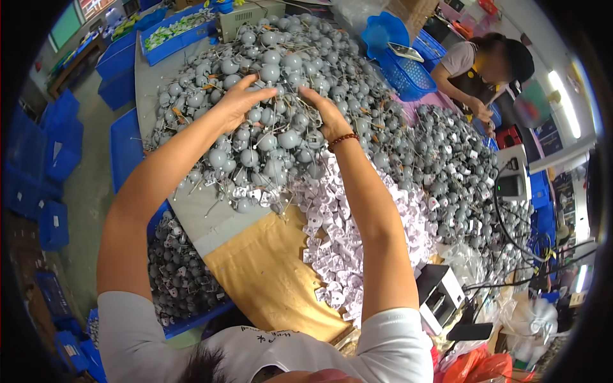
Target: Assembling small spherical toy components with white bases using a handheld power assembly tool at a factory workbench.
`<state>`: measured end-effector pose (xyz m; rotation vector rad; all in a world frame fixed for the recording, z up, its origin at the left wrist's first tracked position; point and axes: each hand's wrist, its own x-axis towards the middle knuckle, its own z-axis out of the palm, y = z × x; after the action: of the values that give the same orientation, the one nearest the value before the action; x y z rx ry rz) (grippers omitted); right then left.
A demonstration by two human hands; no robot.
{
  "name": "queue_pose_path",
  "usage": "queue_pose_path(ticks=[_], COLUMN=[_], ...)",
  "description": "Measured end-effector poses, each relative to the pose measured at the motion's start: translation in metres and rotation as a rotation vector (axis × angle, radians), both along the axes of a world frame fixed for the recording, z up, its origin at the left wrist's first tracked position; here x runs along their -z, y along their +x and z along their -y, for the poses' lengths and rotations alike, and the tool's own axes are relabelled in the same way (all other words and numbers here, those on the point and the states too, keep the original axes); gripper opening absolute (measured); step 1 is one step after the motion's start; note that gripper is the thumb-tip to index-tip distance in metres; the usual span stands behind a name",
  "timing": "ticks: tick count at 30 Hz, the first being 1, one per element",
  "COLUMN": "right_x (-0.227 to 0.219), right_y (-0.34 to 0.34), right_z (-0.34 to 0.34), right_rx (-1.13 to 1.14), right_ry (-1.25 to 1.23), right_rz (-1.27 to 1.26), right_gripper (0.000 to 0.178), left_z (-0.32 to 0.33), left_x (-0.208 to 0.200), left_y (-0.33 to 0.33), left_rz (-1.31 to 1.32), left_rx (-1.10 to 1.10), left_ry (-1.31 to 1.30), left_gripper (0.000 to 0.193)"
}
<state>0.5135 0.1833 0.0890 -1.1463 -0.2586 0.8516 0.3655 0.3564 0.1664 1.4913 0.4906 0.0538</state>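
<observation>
A big heap of grey ball-shaped plastic parts [271, 73], with thin pale stalks and some orange bits among them, covers the far part of the table. My left hand [239, 105] rests at the heap with thumb and fingers spread. Opposite it, my right hand [327, 116], with a beaded bracelet at the wrist, reaches in with thumb stretched out; some of its fingers are hidden by the balls. Several grey balls lie between my hands, and neither hand is closed on one. Below the heap spreads a pile of small pale pinkish-white parts [335, 233].
Brown sheet [268, 268] covers the near table. A blue bin [191, 316] of dark grey parts stands below its left edge. A black-and-white device [440, 297] sits right of my right arm. Across the table a person [479, 70] works near a blue basket [405, 73].
</observation>
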Motion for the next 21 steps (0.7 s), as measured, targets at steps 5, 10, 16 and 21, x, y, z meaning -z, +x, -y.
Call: queue_pose_path(ticks=[5,10,16,21], right_x=[-0.019,-0.078,-0.177,-0.235], right_y=[-0.025,-0.044,-0.059,-0.074], right_z=[0.019,0.027,0.099,0.172], right_rx=[0.027,0.074,0.287,0.199], right_ry=[0.219,0.355,0.316,0.327], right_rz=[-0.104,-0.154,0.167,0.122], right_gripper=[0.059,0.029,0.032,0.029], left_z=[0.016,0.035,0.11,0.159], left_x=[-0.014,-0.054,-0.148,-0.169], left_y=[-0.007,0.0,0.005,-0.009], left_rz=[0.099,0.282,0.429,0.384], left_rx=[-0.034,0.039,0.416,0.518], left_ry=[0.043,0.006,0.059,-0.079], left_gripper=[0.105,0.092,0.084,0.023])
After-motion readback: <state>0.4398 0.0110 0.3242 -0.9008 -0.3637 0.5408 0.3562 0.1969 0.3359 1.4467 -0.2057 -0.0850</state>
